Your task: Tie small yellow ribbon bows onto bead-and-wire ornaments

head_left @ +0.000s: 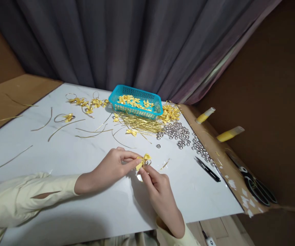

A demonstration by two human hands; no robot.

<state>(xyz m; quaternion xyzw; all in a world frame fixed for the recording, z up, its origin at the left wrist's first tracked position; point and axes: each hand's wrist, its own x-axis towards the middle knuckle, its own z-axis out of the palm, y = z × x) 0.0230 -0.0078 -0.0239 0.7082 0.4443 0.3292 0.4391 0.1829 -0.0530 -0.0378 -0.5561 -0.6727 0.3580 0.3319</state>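
A yellow ribbon bow (146, 157) is held between my two hands over the front middle of the white table. My left hand (119, 163) pinches its left side between thumb and fingers. From the right, my right hand (159, 186) closes thumb and forefinger on its lower part, where a thin wire loop (150, 162) and a small silvery piece show. Fingertips partly hide where wire and ribbon meet. Just right of the bow lies a short gold wire (164, 165). Farther back rests another yellow bow (131, 132).
A blue basket (135, 89) of yellow bows stands at the back, behind a gold wire bundle (142, 123). Silver beads (175, 131) spread rightward. Black snips (207, 169) and scissors (255, 186) lie right. Bows with wire loops (67, 117) and loose wires are left.
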